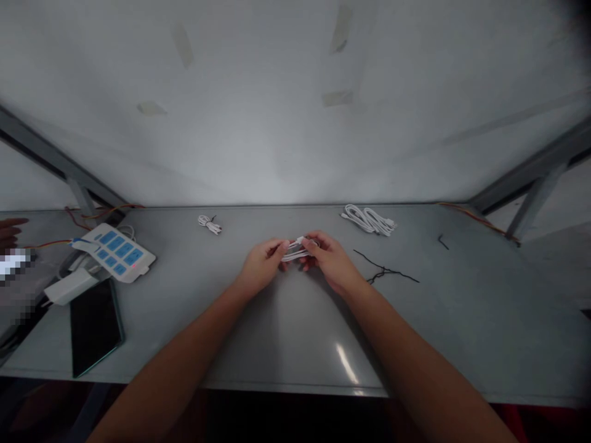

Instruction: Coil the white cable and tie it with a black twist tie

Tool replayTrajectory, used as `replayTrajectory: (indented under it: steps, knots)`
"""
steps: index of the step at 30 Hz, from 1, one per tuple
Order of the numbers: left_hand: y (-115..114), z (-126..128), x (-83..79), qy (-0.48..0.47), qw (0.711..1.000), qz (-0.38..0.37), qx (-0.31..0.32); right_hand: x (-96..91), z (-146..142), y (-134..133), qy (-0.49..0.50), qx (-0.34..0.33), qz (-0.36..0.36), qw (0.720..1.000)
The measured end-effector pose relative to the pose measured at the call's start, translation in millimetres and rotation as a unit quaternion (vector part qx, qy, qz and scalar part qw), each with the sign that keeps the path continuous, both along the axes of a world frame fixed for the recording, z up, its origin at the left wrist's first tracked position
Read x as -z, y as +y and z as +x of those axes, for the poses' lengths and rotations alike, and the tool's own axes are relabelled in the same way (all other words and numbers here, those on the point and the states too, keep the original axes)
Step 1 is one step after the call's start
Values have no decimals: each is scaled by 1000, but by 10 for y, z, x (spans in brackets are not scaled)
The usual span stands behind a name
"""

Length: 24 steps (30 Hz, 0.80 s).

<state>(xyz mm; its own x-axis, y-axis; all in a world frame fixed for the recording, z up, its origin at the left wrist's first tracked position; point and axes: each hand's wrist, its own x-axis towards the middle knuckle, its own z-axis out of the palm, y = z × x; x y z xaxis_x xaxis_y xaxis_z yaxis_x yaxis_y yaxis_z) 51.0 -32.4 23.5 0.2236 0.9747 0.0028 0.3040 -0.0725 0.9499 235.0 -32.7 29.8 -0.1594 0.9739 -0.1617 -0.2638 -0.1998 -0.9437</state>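
Observation:
A white cable [295,251], folded into a loose bundle, is held between my two hands above the middle of the table. My left hand [264,261] pinches its left end with thumb and fingers. At the other end, my right hand [330,255] grips the bundle near a white connector. To the right of my right hand lie several thin black twist ties [385,272]. Behind them rests a pile of coiled white cables [369,220]. A small white cable bundle [210,224] with a dark tie sits at the back left.
On the left stand a white and blue power strip [115,252], a white charger [71,287] and a dark phone [96,326]. One short black tie [443,242] lies far right. Another person's hand [12,232] shows at the left edge. A white panel [277,111] rises behind the grey table [295,344].

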Motion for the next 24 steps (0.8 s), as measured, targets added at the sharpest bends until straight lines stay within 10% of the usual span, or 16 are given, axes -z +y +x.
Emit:
replayTrajectory:
  steps: [7, 13, 17, 19, 24]
  knots:
    - [13, 16, 24, -99, 992, -77, 2, -26, 26, 4, 45, 17, -19, 999]
    - [-22, 33, 49, -20, 1000, 10, 15, 45, -13, 12, 52, 31, -17, 998]
    - [-9, -7, 70, 11, 999, 36, 11, -10, 72, 37, -92, 8, 35, 995]
    - [4, -27, 69, 16, 1000, 24, 6, -74, 261, 61, -283, 11, 100, 954]
    - [21, -33, 66, 18, 1000, -6, -8, -198, 965, 98, -666, 12, 105, 738]
